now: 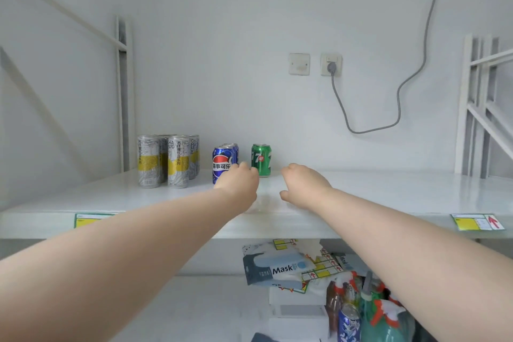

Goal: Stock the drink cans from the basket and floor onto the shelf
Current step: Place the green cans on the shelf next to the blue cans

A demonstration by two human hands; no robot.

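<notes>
Both arms reach over the white shelf (388, 191). My left hand (240, 184) hovers just in front of the row of blue Pepsi cans (222, 161), its fingers curled and holding nothing. My right hand (304, 184) is beside it, a little right of the green 7up can (261, 159), fingers bent down over the shelf top and empty. Several tall silver-and-yellow cans (166, 159) stand grouped at the shelf's left. One more blue can (349, 323) shows low down at the bottom right.
Below the shelf lie mask packs (277, 269), label sheets and spray bottles (384, 314). A grey cable (399, 103) hangs from a wall socket (331, 64). White rack uprights (477, 108) stand at the right; price labels (477, 221) are on the shelf's front edge.
</notes>
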